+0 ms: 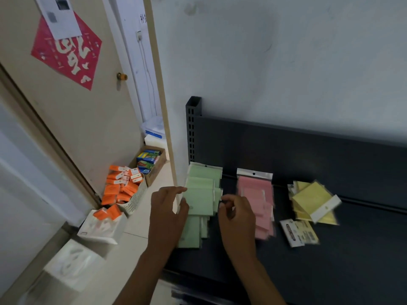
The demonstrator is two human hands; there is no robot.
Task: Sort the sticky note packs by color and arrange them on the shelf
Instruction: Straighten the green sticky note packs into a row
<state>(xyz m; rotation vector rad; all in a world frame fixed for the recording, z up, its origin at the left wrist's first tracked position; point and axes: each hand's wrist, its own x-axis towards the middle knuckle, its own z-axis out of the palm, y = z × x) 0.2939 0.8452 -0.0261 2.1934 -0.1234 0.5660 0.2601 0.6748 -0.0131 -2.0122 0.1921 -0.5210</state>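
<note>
On the dark shelf [352, 249] lie three groups of sticky note packs. Green packs [201, 194] overlap in a row at the left end, pink packs [256, 194] sit in the middle, and yellow packs [312, 199] form a loose heap to the right. One pack lies label side up [298, 232] in front of the yellow heap. My left hand [168, 214] grips the left edge of a green pack, thumb on top. My right hand [236, 216] pinches the right edge of the green row, beside the pink packs.
The shelf's black back panel [297, 146] and slotted post [192, 128] stand against a white wall. Left of the shelf, on the floor, are a white basket [134, 201] of orange boxes, a cardboard box [152, 164] of blue-green packs and white boxes [101, 227]. A door [66, 106] stands behind.
</note>
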